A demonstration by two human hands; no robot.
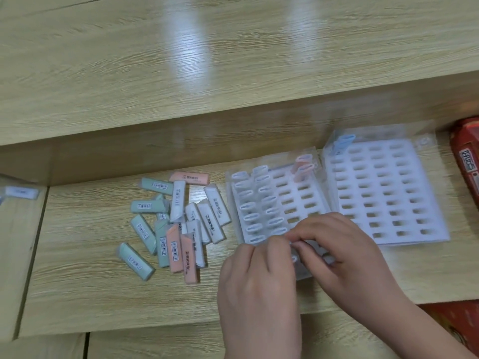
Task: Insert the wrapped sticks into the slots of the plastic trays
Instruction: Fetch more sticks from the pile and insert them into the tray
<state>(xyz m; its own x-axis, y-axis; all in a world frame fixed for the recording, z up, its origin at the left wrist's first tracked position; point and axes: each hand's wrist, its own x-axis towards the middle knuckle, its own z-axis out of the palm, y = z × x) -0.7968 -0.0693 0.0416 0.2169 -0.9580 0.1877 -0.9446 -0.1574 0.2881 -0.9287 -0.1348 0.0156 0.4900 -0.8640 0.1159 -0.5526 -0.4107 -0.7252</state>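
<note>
As left hand (259,278) and right hand (347,250) meet at the near edge of the clear plastic slotted tray (294,196), both grips pinch a blurred pale wrapped stick (294,241). Looks like mid-insertion, and next it needs squaring over an empty slot just beyond the grip.

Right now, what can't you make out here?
Head view:
- What the left hand and right hand pinch, if anything: fingers cover it, motion blur.
- Near slots of the left tray: under the hands.
- Red box: cut off by the right edge.
- Labels on the sticks: too small.
</note>
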